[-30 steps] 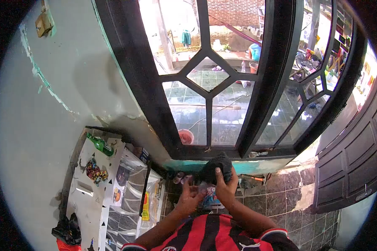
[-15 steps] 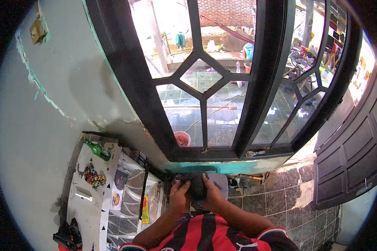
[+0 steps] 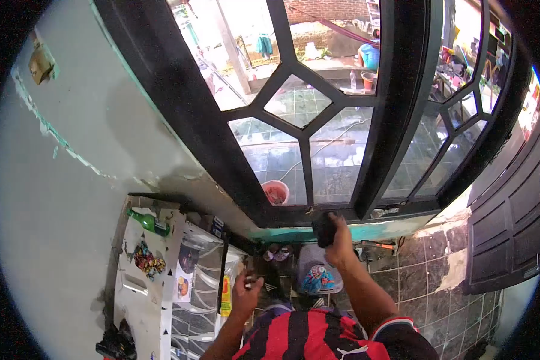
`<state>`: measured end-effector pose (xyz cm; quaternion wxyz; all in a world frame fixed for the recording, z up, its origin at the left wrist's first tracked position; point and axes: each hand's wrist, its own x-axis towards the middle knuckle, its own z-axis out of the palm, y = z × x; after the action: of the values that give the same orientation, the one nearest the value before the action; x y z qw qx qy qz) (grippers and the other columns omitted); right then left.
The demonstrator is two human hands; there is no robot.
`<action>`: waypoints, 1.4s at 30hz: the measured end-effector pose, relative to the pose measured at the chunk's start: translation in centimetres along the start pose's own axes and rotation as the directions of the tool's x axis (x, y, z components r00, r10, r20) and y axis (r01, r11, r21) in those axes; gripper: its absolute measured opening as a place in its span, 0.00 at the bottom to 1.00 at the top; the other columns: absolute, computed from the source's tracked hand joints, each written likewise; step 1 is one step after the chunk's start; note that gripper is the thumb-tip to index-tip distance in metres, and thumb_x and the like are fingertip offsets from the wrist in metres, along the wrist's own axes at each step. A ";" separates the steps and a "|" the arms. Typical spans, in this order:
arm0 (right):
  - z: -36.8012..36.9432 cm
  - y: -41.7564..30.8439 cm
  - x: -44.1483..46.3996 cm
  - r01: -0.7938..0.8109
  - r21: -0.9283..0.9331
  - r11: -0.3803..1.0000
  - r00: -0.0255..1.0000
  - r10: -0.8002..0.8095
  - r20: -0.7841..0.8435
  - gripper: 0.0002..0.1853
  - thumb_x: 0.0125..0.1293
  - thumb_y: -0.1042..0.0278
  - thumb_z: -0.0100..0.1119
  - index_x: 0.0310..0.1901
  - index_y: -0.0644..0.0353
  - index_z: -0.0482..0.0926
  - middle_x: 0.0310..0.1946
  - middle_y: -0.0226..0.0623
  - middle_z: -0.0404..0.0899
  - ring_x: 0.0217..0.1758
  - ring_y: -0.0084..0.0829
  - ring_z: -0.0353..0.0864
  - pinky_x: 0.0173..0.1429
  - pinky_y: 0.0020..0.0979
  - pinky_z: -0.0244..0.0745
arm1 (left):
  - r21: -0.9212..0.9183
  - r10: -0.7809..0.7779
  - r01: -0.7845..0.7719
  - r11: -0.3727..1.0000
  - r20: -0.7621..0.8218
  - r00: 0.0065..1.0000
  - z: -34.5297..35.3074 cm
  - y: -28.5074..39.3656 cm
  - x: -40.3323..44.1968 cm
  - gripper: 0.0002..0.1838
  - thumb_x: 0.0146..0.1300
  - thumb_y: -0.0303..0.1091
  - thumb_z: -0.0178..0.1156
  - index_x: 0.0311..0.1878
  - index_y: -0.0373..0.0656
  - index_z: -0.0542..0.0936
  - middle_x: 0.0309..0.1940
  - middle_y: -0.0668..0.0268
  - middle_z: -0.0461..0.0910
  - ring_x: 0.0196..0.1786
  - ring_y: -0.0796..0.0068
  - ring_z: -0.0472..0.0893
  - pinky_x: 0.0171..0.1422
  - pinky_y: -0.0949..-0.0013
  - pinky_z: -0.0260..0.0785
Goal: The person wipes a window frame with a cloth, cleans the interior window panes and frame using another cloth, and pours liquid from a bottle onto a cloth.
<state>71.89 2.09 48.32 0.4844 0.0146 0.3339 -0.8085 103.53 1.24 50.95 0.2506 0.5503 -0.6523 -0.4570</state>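
Note:
My right hand grips a bunched black cloth just below the dark window frame. To the left, my left hand is raised near the shelf's edge, its fingers curled around something small that I cannot make out. Between and below my hands, a blue and red patterned bundle lies on a grey stool or mat. The cloth touches or nearly touches the lower window frame; which one is unclear.
A white shelf unit at left bears a green bottle and a colourful heap. Tools with an orange handle lie by the wall. A dark door stands at right. Outside, a person is partly visible.
My hands have moved apart. The right one has carried the black cloth up and right to the window frame, while the left has shifted left and down. The patterned bundle is now uncovered.

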 end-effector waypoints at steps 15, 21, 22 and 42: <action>22.6 -9.5 14.6 0.691 -0.694 -0.200 -0.063 -0.974 0.218 0.17 0.64 0.72 0.72 0.53 0.64 0.82 0.52 0.50 0.78 0.52 0.46 0.78 0.59 0.39 0.73 | 0.013 0.103 -0.137 0.990 -0.730 0.676 -18.4 -11.2 14.9 0.29 0.67 0.32 0.63 0.69 0.35 0.71 0.57 0.56 0.77 0.52 0.64 0.76 0.54 0.60 0.72; 25.5 -0.9 21.3 0.570 -0.522 -0.634 -0.179 -0.716 0.674 0.19 0.65 0.78 0.66 0.58 0.58 0.83 0.52 0.50 0.78 0.53 0.53 0.79 0.60 0.50 0.74 | 0.004 0.046 -0.087 0.996 -0.871 0.489 -26.4 -18.8 21.7 0.36 0.66 0.35 0.66 0.75 0.38 0.65 0.66 0.50 0.71 0.63 0.54 0.74 0.64 0.52 0.70; 23.7 -1.5 21.9 0.556 -0.486 -0.674 -0.172 -0.665 0.727 0.20 0.65 0.78 0.66 0.58 0.58 0.82 0.53 0.51 0.77 0.54 0.53 0.79 0.59 0.49 0.75 | -0.057 0.005 -0.110 0.992 -0.869 0.494 -26.7 -19.5 22.6 0.37 0.66 0.35 0.67 0.75 0.38 0.65 0.67 0.50 0.71 0.64 0.54 0.74 0.65 0.51 0.69; 21.8 -7.2 21.7 0.435 -0.379 -0.817 -0.093 -0.460 0.883 0.24 0.56 0.81 0.66 0.57 0.61 0.85 0.57 0.50 0.80 0.57 0.54 0.79 0.59 0.47 0.77 | -0.318 -0.077 -0.266 0.910 -0.760 0.645 -25.9 -21.4 29.8 0.53 0.59 0.32 0.78 0.81 0.38 0.55 0.74 0.46 0.67 0.73 0.49 0.70 0.79 0.46 0.66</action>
<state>61.25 -24.60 61.50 -0.4458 -0.5254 0.6032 -0.4015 127.47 -34.74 38.89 0.6314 0.5907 -0.4073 -0.2942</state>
